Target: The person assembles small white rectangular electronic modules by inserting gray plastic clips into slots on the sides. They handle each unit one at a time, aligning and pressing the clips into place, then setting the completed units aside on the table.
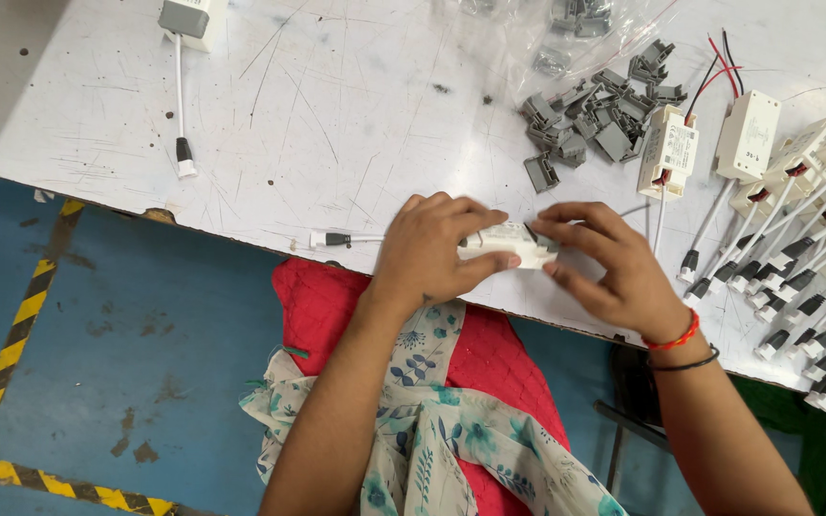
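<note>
White oblong plastic module (509, 245) pinched between both hands

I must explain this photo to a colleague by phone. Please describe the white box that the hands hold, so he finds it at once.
Start at the near edge of the scratched white table. There the left hand and right hand grip one small white box between them. Unlike the white boxes in the row on the right, it alone is held.

Assembly workshop: scratched white bench (336, 115), rows of white driver boxes (795, 162), grey clips (595, 119)
</note>
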A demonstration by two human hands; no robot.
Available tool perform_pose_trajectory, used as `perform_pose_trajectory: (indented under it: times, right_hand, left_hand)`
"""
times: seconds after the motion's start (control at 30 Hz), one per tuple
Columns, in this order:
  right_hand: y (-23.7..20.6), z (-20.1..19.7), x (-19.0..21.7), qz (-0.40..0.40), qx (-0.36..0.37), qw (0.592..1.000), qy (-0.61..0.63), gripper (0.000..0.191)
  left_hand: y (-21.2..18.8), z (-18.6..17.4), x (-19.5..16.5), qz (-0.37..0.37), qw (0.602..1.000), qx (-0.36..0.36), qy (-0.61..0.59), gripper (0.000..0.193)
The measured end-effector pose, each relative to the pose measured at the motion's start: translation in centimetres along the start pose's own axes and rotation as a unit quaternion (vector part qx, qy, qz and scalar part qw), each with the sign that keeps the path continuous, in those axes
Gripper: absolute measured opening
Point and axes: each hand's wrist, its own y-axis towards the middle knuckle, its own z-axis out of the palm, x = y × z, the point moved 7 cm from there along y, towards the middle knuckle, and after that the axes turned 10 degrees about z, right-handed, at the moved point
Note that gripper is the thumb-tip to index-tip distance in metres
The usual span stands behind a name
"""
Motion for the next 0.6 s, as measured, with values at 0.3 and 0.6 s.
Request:
perform_pose_trajectory:
  times: [0.3,0.6]
  right_hand:
    - [-1.2,1.6,-2.2,0.083,-0.11,0.99,-0.03,0.051]
    - [-1.7,2.0,-2.5,0.075,-0.098,0.992,-0.022,0.043]
  left_hand:
    - [1.4,0.8,-3.9,0.154,0.984,-0.06,0.072,0.046]
    - [0.3,1.4,-3.8,0.13,0.988,-0.072,0.038,0.038]
